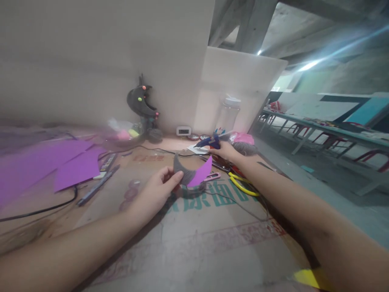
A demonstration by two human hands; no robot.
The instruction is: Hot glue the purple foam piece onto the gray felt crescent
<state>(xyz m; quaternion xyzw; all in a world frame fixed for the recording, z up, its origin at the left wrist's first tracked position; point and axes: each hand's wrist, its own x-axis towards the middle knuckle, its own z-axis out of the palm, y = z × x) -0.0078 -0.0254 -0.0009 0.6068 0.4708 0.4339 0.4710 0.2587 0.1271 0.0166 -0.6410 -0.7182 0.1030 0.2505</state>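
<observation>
My left hand (156, 190) pinches a crescent-shaped craft piece (194, 172), grey on one side and purple on the other, just above the cardboard-covered table (197, 243). My right hand (225, 151) reaches farther back and grips a blue glue gun (209, 142) with its nozzle pointing left over a white sheet. Yellow-handled scissors (243, 185) lie just right of the craft piece, under my right forearm.
Purple foam sheets (60, 164) and pens lie at left, with a black cable (45, 209) across the table. A black crescent figure on a stand (142, 103), a clear bottle (227, 113) and a small digital clock (183, 131) stand by the back wall. Long tables stand at right.
</observation>
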